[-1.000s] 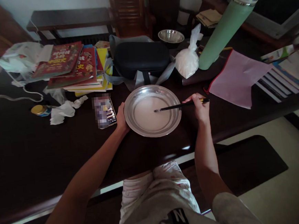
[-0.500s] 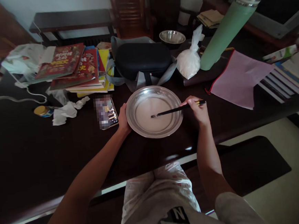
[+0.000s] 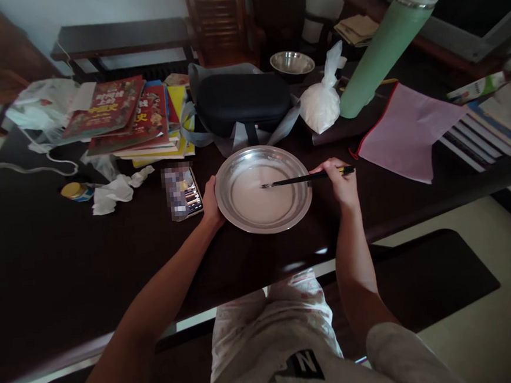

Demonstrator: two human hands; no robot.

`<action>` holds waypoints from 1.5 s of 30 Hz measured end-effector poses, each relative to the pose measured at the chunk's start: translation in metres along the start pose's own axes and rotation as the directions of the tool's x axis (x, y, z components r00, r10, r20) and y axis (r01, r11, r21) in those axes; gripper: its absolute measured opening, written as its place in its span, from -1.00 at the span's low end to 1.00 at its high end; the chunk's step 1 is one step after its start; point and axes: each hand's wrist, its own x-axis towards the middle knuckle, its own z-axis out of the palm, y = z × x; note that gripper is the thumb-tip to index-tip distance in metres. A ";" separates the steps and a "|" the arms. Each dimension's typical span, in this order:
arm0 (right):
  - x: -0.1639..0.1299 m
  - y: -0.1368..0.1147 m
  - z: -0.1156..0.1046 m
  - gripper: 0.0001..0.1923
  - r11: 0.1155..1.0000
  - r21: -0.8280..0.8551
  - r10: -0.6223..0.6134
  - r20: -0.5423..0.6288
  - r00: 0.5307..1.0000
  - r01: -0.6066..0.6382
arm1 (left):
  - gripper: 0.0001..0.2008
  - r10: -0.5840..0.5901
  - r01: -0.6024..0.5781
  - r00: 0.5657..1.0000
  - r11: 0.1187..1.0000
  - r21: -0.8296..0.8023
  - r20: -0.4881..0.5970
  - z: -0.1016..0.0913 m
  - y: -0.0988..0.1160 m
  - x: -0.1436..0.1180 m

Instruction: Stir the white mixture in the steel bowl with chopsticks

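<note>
On the dark bench [image 3: 79, 264], a wide, round silvery metal bowl [image 3: 267, 228] of cloudy liquid [image 3: 261, 206] sits with the left hand [image 3: 212, 201] curled against its rim. The right hand [image 3: 342, 186], closed on slim black chopsticks [image 3: 290, 181], has just swung their tips farther away, apparently mid-stir.

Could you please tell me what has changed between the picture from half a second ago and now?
The tips of the black chopsticks in the right hand have shifted away from the person and slightly rightward in the pale liquid. Nothing was newly grasped or released. The left hand stays at the metal bowl's rim.
</note>
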 end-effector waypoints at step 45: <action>-0.003 -0.004 0.000 -0.45 1.000 -0.008 0.024 -0.009 1.000 -0.024 | -0.65 0.021 -0.020 1.000 0.999 -0.026 0.021 0.002 0.001 0.000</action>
